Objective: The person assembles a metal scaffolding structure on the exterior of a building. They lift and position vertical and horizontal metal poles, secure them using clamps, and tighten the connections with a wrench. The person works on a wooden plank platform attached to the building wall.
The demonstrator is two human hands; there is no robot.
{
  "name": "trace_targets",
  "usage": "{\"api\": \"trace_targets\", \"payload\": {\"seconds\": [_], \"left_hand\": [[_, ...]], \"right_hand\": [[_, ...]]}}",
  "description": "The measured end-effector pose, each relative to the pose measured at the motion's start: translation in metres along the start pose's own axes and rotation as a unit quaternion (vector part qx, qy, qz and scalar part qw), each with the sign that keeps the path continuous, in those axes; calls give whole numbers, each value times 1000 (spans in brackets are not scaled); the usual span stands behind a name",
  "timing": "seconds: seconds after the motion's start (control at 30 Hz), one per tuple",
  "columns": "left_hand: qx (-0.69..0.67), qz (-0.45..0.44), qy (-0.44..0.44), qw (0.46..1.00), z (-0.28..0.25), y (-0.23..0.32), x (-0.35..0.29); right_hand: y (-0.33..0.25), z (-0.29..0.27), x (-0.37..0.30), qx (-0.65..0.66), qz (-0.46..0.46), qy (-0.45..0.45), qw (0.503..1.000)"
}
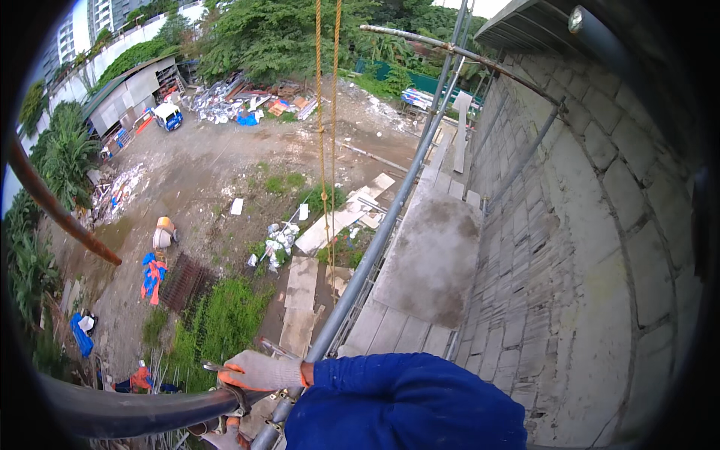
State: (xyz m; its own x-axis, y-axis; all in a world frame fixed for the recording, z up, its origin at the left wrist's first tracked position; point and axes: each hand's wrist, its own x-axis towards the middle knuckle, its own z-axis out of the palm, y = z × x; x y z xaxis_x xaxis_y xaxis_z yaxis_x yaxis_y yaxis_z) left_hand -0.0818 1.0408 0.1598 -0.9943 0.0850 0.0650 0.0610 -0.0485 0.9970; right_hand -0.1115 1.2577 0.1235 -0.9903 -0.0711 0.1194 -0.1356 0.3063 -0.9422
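My right hand [259, 372], in a grey glove with orange fingers, reaches left from a blue sleeve [405, 397]. It is closed on a wrench [212, 366], whose metal end sticks out past the fingers. Just under it, a scaffold clamp [241, 402] sits around a dark scaffold pipe [142, 409] near where it meets a long grey upright pipe [375, 255]. Below the dark pipe, my left hand [227, 436], gloved alike, is curled at the clamp. The pipe and the lower picture edge partly hide its fingers.
A block wall [585, 225] rises on the right beside a plank platform [397, 330] bearing a stained sheet [431, 259]. Two yellow ropes [324, 150] hang ahead. A rusty pipe [64, 206] slants at left. Far below lie a dirt yard [217, 165] and a concrete mixer [164, 234].
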Motion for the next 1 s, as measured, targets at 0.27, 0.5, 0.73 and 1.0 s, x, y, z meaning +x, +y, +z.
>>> {"api": "trace_targets", "payload": {"seconds": [0.27, 0.5, 0.73, 1.0], "left_hand": [[10, 10, 3, 1000, 0, -5, 3], [21, 24, 5, 999, 12, 3, 5], [24, 32, -4, 999, 15, 5, 4], [-38, 6, 65, 997, -25, -74, 18]], "right_hand": [[4, 1, 5, -3, -35, 27, 999], [-13, -5, -2, -13, -47, 32, 998], [-15, -5, -1, 12, 16, 20, 1000], [4, 14, 12, 29, -16, 40, 999]]}}
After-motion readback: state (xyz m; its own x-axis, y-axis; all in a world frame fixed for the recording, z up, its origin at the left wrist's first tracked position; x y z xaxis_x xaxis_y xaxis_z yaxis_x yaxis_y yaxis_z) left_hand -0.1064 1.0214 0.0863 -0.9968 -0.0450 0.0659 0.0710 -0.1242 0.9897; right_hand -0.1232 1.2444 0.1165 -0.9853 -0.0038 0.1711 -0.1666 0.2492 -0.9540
